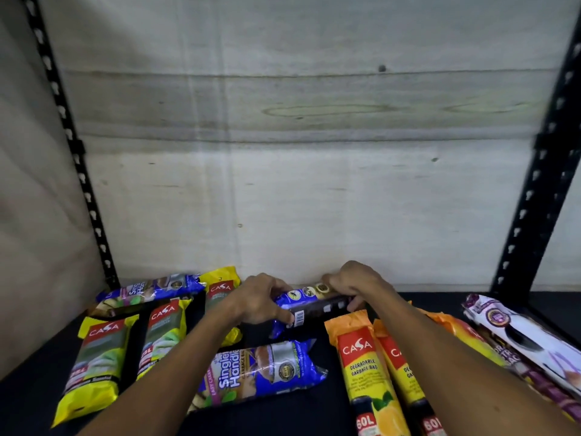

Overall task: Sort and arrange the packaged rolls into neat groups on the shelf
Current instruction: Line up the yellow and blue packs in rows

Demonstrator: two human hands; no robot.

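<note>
1. Back panel [301, 190]: pale, whitewashed wood grain, behind and above the hands. Horizontal seams cross it; a few small dark knots show.
2. Left upright post [67, 133]: black metal, a row of keyhole slots along it, leaning in the wide-angle view, well to the left of the left hand.
3. Right upright post [540, 184]: same black slotted metal, well to the right of the right hand.
4. Side wall [34, 215]: plain beige surface, left of the left post.
</note>
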